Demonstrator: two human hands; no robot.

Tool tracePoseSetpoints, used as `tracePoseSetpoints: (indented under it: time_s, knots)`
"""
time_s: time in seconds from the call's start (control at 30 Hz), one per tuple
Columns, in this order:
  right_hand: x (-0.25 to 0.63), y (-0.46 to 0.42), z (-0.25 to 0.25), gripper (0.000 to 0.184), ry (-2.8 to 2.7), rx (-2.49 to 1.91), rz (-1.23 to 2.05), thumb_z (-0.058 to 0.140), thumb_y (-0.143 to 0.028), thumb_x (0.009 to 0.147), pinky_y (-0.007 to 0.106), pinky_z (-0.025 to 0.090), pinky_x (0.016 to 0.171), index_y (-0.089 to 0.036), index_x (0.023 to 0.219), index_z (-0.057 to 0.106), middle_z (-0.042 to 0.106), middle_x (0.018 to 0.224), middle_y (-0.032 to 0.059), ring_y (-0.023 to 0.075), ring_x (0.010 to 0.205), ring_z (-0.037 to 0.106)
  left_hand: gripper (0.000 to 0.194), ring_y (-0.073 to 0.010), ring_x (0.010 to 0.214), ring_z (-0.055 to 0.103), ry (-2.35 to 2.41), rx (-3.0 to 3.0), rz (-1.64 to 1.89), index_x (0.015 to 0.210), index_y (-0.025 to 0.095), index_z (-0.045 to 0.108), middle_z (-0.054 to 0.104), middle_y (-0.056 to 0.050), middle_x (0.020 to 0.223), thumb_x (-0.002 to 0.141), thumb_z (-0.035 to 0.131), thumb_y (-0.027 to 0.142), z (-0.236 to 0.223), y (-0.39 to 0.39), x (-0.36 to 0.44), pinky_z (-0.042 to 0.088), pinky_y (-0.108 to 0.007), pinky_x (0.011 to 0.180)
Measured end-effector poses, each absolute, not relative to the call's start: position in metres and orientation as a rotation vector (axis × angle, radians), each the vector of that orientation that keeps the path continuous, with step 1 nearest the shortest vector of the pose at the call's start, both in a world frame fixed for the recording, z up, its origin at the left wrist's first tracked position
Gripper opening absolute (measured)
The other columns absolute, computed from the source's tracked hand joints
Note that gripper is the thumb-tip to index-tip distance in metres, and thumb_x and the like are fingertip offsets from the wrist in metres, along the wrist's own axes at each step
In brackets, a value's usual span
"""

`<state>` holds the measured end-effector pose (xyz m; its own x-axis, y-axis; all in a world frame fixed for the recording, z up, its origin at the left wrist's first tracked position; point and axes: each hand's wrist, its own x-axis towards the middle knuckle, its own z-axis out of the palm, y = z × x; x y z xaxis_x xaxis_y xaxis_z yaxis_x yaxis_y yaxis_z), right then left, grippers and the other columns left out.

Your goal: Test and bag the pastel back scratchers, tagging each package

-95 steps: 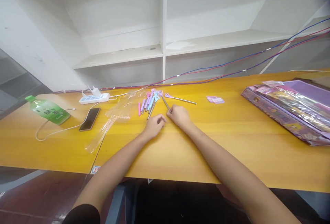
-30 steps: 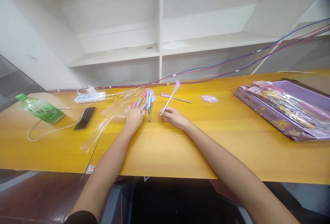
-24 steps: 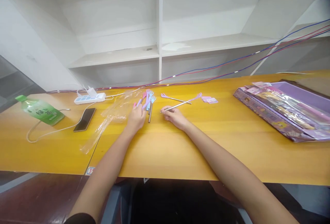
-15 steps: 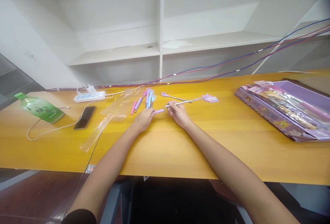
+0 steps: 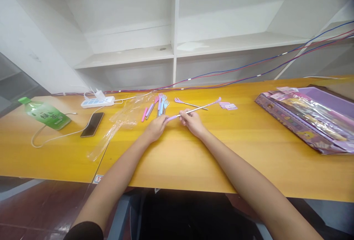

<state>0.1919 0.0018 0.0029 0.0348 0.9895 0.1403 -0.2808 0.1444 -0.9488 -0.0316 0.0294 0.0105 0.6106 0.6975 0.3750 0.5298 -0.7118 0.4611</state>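
Note:
My left hand (image 5: 156,127) is closed around the purple handle (image 5: 172,118) of a back scratcher. My right hand (image 5: 193,122) pinches the scratcher's metal rod (image 5: 199,109), which meets the handle end to end between my hands. Its purple claw head points to the right. Behind it on the table lies another back scratcher (image 5: 190,104) with a purple claw. To the left of it is a cluster of pink, purple and blue back scratchers (image 5: 161,103), beside a loose pink handle (image 5: 144,114).
Small pink cards (image 5: 228,105) lie right of the scratchers. A purple box (image 5: 293,122) with plastic-wrapped items stands at the right. Clear plastic wrapping (image 5: 121,120), a phone (image 5: 92,124), a power strip (image 5: 97,101) and a green bottle (image 5: 45,113) occupy the left. Shelves rise behind.
The purple handle and the metal rod, apart before with a small gap, now meet end to end. The view has shifted slightly.

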Motion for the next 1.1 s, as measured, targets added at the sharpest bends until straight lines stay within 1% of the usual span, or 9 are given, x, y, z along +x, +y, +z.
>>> tracePoseSetpoints:
  time_s: [0.23, 0.5, 0.63, 0.73, 0.87, 0.93, 1.0, 1.03, 1.1]
  knots:
    - [0.192, -0.003, 0.007, 0.051, -1.051, -0.925, 1.212, 0.091, -0.062, 0.071, 0.026, 0.037, 0.046, -0.022, 0.074, 0.061, 0.066, 0.065, -0.0008, 0.0093, 0.047, 0.049, 0.030, -0.0232, 0.105, 0.068, 0.953, 2.624, 0.890, 0.118, 0.019, 0.066, 0.072, -0.011, 0.110, 0.111, 0.042, 0.037, 0.012, 0.028, -0.032, 0.053, -0.037, 0.097]
    - [0.191, -0.009, 0.016, 0.050, -0.977, -0.920, 1.297, 0.095, -0.058, 0.066, 0.026, 0.040, 0.043, -0.019, 0.071, 0.063, 0.065, 0.063, 0.0005, 0.0095, 0.046, 0.050, 0.031, -0.0237, 0.102, 0.067, 0.960, 2.664, 0.952, 0.114, 0.018, 0.066, 0.071, -0.011, 0.106, 0.111, 0.042, 0.036, 0.013, 0.025, -0.029, 0.053, -0.037, 0.094]
    - [0.186, -0.010, 0.012, 0.052, -0.976, -0.963, 1.297, 0.094, -0.061, 0.066, 0.026, 0.039, 0.042, -0.019, 0.068, 0.063, 0.064, 0.061, 0.0012, 0.0093, 0.045, 0.049, 0.033, -0.0231, 0.104, 0.068, 0.982, 2.676, 0.895, 0.125, 0.019, 0.067, 0.072, -0.011, 0.112, 0.111, 0.044, 0.038, 0.013, 0.020, -0.027, 0.053, -0.035, 0.093]
    - [0.181, -0.007, 0.004, 0.055, -1.023, -1.014, 1.315, 0.091, -0.066, 0.068, 0.026, 0.039, 0.042, -0.019, 0.068, 0.063, 0.064, 0.061, 0.0023, 0.0096, 0.045, 0.049, 0.036, -0.0213, 0.103, 0.070, 0.972, 2.652, 0.820, 0.135, 0.024, 0.066, 0.073, -0.008, 0.114, 0.111, 0.045, 0.039, 0.010, 0.020, -0.026, 0.054, -0.033, 0.092]
    - [0.187, -0.005, 0.005, 0.060, -1.257, -1.167, 1.355, 0.074, -0.078, 0.081, 0.029, 0.040, 0.045, -0.020, 0.071, 0.065, 0.066, 0.061, 0.0062, 0.0140, 0.046, 0.053, 0.035, -0.0210, 0.111, 0.070, 0.957, 2.563, 0.843, 0.131, 0.024, 0.069, 0.074, -0.008, 0.122, 0.111, 0.045, 0.039, 0.006, 0.026, -0.027, 0.054, -0.034, 0.100]
    - [0.196, -0.009, 0.016, 0.058, -1.554, -1.304, 1.181, 0.069, -0.075, 0.088, 0.031, 0.041, 0.050, -0.021, 0.069, 0.065, 0.065, 0.059, 0.0072, 0.0173, 0.050, 0.056, 0.035, -0.0212, 0.116, 0.070, 0.968, 2.516, 0.898, 0.130, 0.023, 0.069, 0.074, -0.008, 0.126, 0.110, 0.046, 0.039, 0.006, 0.030, -0.030, 0.053, -0.035, 0.104]
    - [0.211, -0.016, 0.031, 0.047, -1.823, -1.385, 0.755, 0.067, -0.063, 0.095, 0.034, 0.044, 0.062, -0.022, 0.073, 0.066, 0.069, 0.067, 0.0082, 0.0211, 0.060, 0.061, 0.034, -0.0213, 0.117, 0.070, 0.965, 2.489, 0.916, 0.129, 0.022, 0.070, 0.075, -0.008, 0.126, 0.110, 0.047, 0.038, 0.006, 0.035, -0.034, 0.053, -0.035, 0.105]
    - [0.220, -0.019, 0.038, 0.038, -1.915, -1.391, 0.499, 0.067, -0.055, 0.098, 0.036, 0.046, 0.070, -0.022, 0.080, 0.069, 0.072, 0.077, 0.0096, 0.0237, 0.070, 0.064, 0.033, -0.0213, 0.117, 0.070, 0.952, 2.483, 0.912, 0.128, 0.022, 0.071, 0.075, -0.008, 0.126, 0.109, 0.049, 0.039, 0.005, 0.036, -0.036, 0.053, -0.035, 0.104]
    - [0.242, -0.025, 0.046, 0.020, -2.055, -1.388, 0.050, 0.065, -0.040, 0.100, 0.043, 0.046, 0.090, -0.022, 0.102, 0.073, 0.075, 0.106, 0.0150, 0.0309, 0.097, 0.066, 0.031, -0.0214, 0.115, 0.071, 0.925, 2.474, 0.894, 0.126, 0.023, 0.072, 0.077, -0.007, 0.124, 0.107, 0.055, 0.040, 0.004, 0.039, -0.040, 0.054, -0.034, 0.103]
